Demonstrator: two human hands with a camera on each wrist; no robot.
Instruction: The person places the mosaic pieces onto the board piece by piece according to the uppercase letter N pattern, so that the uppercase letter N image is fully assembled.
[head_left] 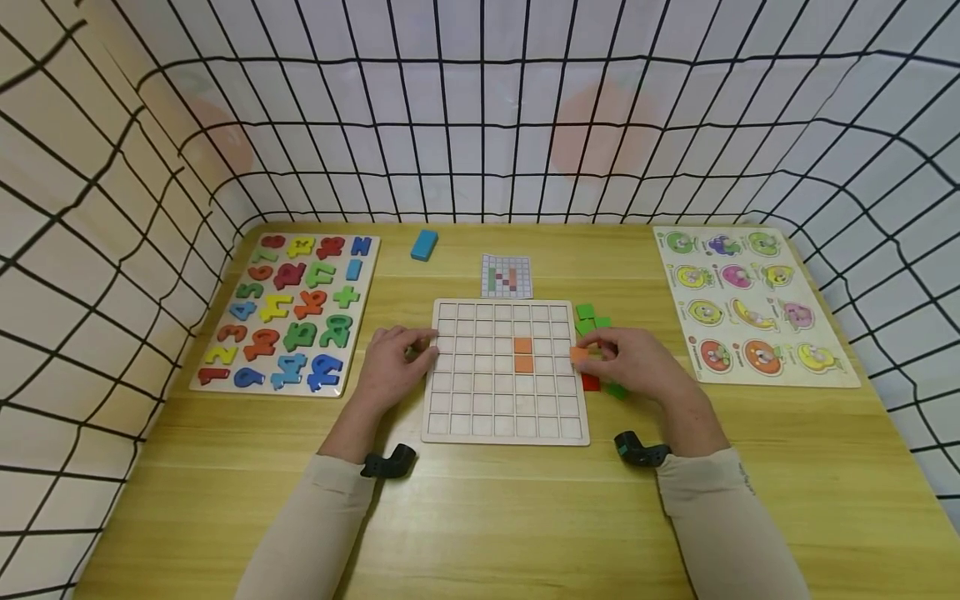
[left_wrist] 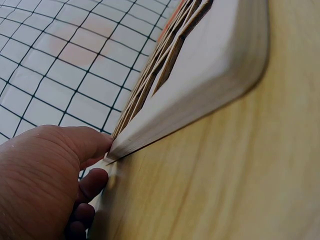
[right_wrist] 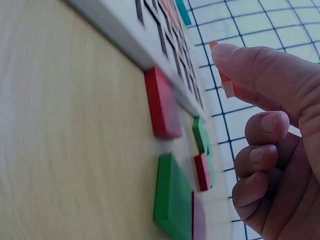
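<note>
A pale wooden grid board [head_left: 480, 412] lies in the middle of the table, with two orange tiles [head_left: 522, 363] in neighbouring cells of one column. At its left edge is my left hand [head_left: 392, 367], thumb and forefinger touching the rim; the left wrist view shows the thumb tip against the board's edge [left_wrist: 165, 131] and other fingers bent below. My right hand [head_left: 637, 360] pinches another orange tile [right_wrist: 228, 89] between thumb and forefinger by the right edge, raised above the table. Beneath it are red tiles [right_wrist: 162, 105] and green tiles [right_wrist: 171, 197], partly hidden in the head view.
Behind the board lies a small printed pattern card [head_left: 506, 277], with a blue block [head_left: 424, 245] farther back. A number puzzle board [head_left: 300, 287] sits left and a fruit picture board [head_left: 720, 325] right. Black netting [head_left: 480, 125] encloses the table's back and sides.
</note>
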